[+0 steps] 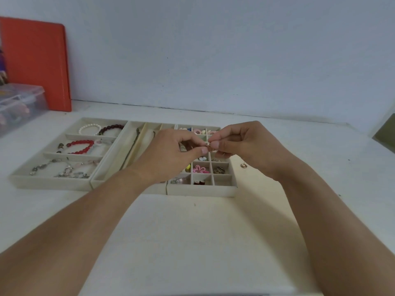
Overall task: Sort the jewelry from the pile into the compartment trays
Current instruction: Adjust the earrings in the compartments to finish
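Note:
Three cream compartment trays stand side by side on the white table. The left tray (51, 180) holds bracelets: white pearl, dark red, bright red (80, 146) and a silver chain. The middle tray (126, 146) has long slots with a thin chain. The right grid tray (203, 190) holds small pieces, among them a pink flower (199, 169) and rings. Above the grid tray my left hand (171, 154) and my right hand (239, 142) pinch one tiny piece of jewelry (210, 147) between their fingertips; it is too small to identify. One small earring (243, 166) lies on the table right of the trays.
An orange board (36, 63) leans against the wall at the back left. A clear plastic box (19, 105) stands in front of it. A dark object (384, 133) shows at the right edge. The wall runs close behind the trays.

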### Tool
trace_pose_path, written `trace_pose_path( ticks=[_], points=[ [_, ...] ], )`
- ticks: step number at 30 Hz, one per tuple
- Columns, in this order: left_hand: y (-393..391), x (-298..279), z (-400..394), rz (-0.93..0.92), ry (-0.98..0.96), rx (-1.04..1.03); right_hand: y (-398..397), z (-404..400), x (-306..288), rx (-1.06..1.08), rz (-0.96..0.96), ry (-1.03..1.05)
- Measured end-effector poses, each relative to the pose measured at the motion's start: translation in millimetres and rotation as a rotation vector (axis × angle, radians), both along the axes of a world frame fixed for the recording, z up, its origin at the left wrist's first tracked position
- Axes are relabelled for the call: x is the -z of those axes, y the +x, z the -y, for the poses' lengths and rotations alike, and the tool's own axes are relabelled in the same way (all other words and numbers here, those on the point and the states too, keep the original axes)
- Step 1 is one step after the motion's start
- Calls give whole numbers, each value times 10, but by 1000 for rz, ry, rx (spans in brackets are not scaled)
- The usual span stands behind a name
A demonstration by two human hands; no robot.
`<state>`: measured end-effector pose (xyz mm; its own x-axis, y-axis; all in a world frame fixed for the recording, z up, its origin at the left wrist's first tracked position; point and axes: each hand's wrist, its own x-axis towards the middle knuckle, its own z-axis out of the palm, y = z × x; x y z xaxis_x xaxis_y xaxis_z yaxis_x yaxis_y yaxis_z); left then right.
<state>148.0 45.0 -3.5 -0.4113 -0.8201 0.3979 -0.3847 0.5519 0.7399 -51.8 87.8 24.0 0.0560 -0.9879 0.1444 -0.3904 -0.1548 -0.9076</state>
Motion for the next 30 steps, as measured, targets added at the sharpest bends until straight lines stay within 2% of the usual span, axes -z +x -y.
trace_pose_path(
  ticks=[7, 13, 26, 30],
  points=[
    [7, -16, -29, 18, -7, -9, 54, -53, -43, 20, -26, 34],
    [5, -24, -33, 25, -14, -12, 78, -101, -72, 53, -128, 66],
    [-12, -13, -44, 50, -27, -2, 65, -83, -51, 69, -171, 81],
    [-21, -14, -56, 86, 0, 26, 7, -59, -53, 36, -340, 68]
  ],
)
